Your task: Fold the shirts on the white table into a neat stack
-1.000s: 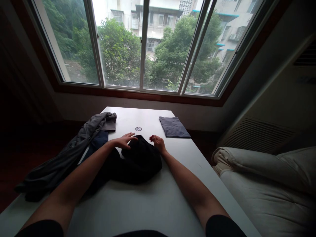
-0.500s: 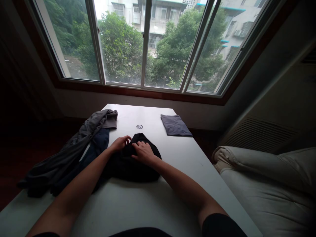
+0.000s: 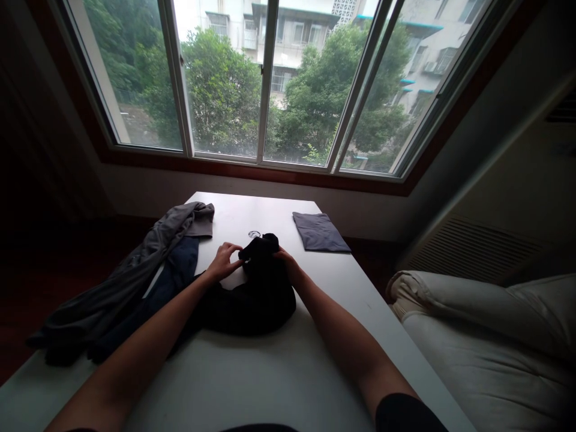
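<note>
A crumpled black garment (image 3: 256,300) lies on the white table (image 3: 234,384) in front of me; its exact kind cannot be made out. My left hand (image 3: 224,262) pinches the garment's upper left edge between thumb and fingers. On the other side, my right hand (image 3: 288,262) grips its upper right part, the fingertips partly hidden by the dark cloth. Between the two hands the top of the cloth is bunched and lifted a little.
Grey and navy clothes (image 3: 153,264) are heaped along the table's left edge, hanging partly over it. A folded grey-blue cloth (image 3: 320,231) lies at the far right. A pale sofa (image 3: 477,318) stands to the right, and a window (image 3: 261,90) is beyond the table.
Both hands have taken hold of the black garment's upper edge and raised it. My right hand has moved from on top of the cloth to its right side.
</note>
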Available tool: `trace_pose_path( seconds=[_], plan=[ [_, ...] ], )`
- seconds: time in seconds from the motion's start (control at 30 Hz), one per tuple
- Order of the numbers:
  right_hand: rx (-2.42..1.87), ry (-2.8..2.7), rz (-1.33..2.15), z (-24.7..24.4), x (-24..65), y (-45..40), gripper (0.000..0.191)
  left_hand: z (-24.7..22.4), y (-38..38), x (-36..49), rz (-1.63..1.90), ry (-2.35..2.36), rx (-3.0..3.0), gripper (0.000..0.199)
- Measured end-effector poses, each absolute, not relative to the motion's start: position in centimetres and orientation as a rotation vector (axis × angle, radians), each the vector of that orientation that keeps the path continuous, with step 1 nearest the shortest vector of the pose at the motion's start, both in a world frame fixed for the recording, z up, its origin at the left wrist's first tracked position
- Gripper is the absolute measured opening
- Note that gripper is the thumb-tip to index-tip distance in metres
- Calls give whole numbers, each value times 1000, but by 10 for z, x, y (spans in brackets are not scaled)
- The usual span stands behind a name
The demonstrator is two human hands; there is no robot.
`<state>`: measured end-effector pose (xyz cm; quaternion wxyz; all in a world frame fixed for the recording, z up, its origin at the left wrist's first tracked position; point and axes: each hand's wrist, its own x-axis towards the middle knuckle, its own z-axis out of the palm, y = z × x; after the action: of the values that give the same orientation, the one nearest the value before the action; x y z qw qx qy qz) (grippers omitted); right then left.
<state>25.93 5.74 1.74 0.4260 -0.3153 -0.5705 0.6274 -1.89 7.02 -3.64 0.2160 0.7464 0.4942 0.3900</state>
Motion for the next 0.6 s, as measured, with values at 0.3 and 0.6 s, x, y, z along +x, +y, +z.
trace_pose_path(
  seconds=[0.3, 0.6],
  plan=[
    [-695, -1280, 1652, 19, 266, 60, 43, -33, 71, -20, 861, 982, 1722, 56],
    [-702, -1122, 1508, 32, 289, 77, 23, -4, 47, -14, 723, 759, 1664, 66]
  ],
)
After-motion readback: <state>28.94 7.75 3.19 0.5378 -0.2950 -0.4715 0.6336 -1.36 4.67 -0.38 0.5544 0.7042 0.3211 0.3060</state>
